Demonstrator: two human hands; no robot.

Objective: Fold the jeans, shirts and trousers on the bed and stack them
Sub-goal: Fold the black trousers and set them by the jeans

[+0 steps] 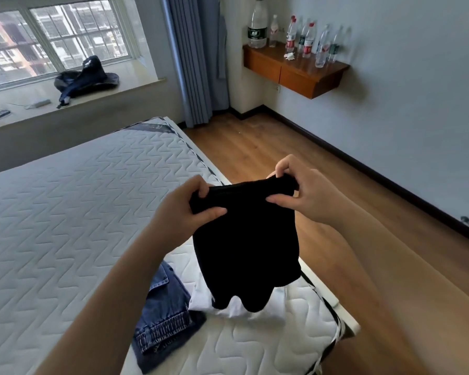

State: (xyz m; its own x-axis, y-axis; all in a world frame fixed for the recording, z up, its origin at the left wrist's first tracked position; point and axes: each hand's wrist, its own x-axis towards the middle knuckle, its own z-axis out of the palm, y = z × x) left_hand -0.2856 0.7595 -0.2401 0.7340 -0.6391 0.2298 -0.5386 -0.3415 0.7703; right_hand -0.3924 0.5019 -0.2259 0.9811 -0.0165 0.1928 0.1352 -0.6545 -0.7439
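A black garment (245, 244) hangs in the air over the bed's right edge, held up by its top hem. My left hand (186, 205) pinches the hem's left end and my right hand (306, 190) pinches its right end. Below it on the quilted mattress (65, 212) lies a white garment (203, 299), partly hidden by the black one. Folded blue jeans (163, 312) lie just left of the white garment, partly behind my left forearm.
Wooden floor (295, 158) runs along the bed's right side. A wall shelf (293, 69) holds several plastic bottles. A dark bag (87, 77) lies on the window sill beyond the bed, beside a blue curtain (190, 60).
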